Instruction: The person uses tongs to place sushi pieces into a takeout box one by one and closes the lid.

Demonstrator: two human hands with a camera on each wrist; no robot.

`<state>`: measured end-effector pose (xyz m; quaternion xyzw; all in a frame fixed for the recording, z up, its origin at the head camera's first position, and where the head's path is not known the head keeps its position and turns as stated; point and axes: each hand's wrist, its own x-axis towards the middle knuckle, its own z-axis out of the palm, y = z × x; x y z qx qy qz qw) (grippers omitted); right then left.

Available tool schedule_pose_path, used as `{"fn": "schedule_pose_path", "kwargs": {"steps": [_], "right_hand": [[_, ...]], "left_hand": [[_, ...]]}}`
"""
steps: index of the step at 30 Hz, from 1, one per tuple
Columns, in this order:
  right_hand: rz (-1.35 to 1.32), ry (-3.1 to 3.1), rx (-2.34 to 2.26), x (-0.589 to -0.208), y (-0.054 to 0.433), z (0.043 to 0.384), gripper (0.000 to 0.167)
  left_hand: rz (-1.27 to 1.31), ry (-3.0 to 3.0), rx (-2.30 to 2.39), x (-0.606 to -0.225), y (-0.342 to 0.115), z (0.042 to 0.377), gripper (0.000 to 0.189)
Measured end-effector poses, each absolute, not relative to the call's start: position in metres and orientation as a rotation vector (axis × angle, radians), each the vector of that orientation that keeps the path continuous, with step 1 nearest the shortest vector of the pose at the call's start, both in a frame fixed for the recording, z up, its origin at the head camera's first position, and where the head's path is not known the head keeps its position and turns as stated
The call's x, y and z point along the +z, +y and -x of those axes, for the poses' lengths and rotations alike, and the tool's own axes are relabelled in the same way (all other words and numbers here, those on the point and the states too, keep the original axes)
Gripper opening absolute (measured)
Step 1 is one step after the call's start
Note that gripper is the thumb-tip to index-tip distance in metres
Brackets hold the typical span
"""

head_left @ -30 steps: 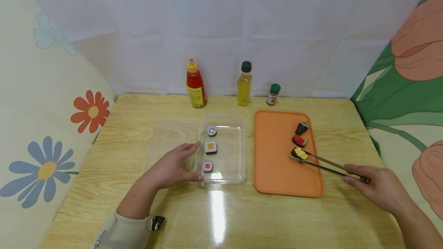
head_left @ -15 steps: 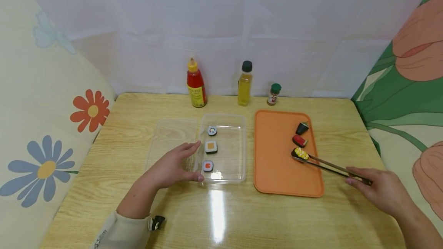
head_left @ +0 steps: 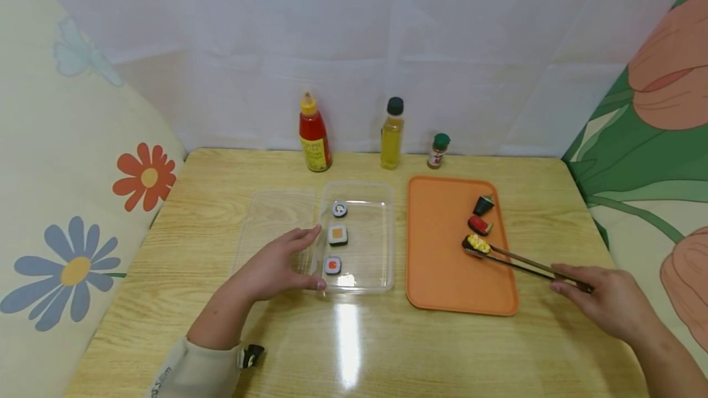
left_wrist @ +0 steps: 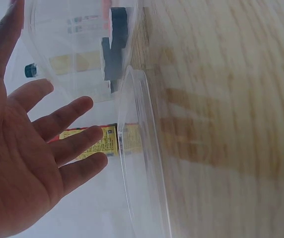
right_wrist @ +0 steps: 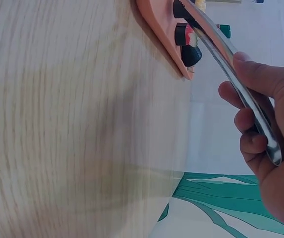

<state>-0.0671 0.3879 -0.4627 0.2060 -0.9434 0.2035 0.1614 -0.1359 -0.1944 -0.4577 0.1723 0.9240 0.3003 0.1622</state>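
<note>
I see the right hand gripping tongs, yellow-topped sushi at their tips; the left hand, fingers spread, is at eight o'clock from the clear box.

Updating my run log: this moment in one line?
Right hand: holds silver metal tongs; tongs: at yellow-topped black sushi; left hand: near clear plastic box

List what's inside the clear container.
A round roll, an orange-centred roll and a red-centred roll, in a row. The container floor directly beneath them is covered, so cannot be seen.
</note>
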Motion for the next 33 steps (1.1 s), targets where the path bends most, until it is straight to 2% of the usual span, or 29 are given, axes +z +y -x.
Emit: {"fn": "schedule_pose_path", "kwargs": {"steps": [22, 33], "right_hand": [[-0.656, -2.726, 0.635, -0.446, 0.359, 0.089, 0.034], [-0.755, -2.646, 0.646, -0.444, 0.349, 0.103, 0.039]], "left_hand": [[-0.479, 2.628, 0.856, -0.457, -0.194, 0.136, 0.111], [-0.465, 2.624, 0.860, -0.456, -0.194, 0.135, 0.111]]}}
